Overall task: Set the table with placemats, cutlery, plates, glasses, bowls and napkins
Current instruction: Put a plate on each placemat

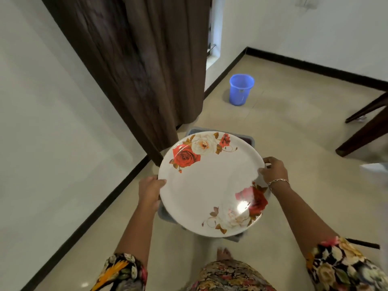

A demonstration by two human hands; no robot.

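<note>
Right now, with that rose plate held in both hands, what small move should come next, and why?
Probably turn right and carry the plate towards the dark wooden furniture legs, likely the table. The left hand and right hand grip opposite rims, holding it level above a grey bin on the floor, and no tabletop shows ahead, only a curtain and blue bucket.

- The grey tub [247, 138] on the floor is mostly hidden under the plate [210, 183]; only its corners show, and what it holds cannot be made out.
- The left hand [150, 191] has its fingers tucked out of sight beneath the plate's rim.
- The dark wooden furniture legs [363, 131] are cut off by the right edge.
- A pale shape [374, 172] at the right edge is too blurred to identify.
- Only the toes of a foot [224, 253] show.
</note>
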